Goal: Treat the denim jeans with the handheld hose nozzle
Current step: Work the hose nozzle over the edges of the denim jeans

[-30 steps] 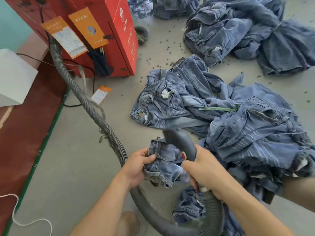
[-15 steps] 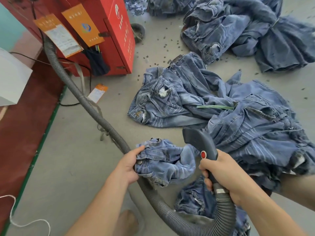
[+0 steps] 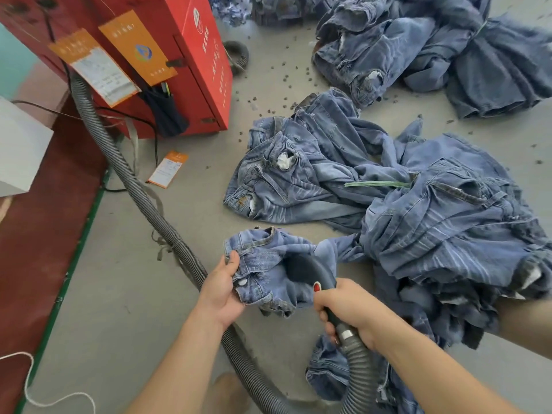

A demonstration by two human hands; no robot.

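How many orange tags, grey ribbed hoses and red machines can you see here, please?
Orange tags: 3 (two hanging on the machine, one on the floor)
Grey ribbed hoses: 1
Red machines: 1
Total: 5

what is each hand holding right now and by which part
The left hand pinches the jeans at the waistband edge. The right hand grips the hose nozzle by its handle, just below the red button.
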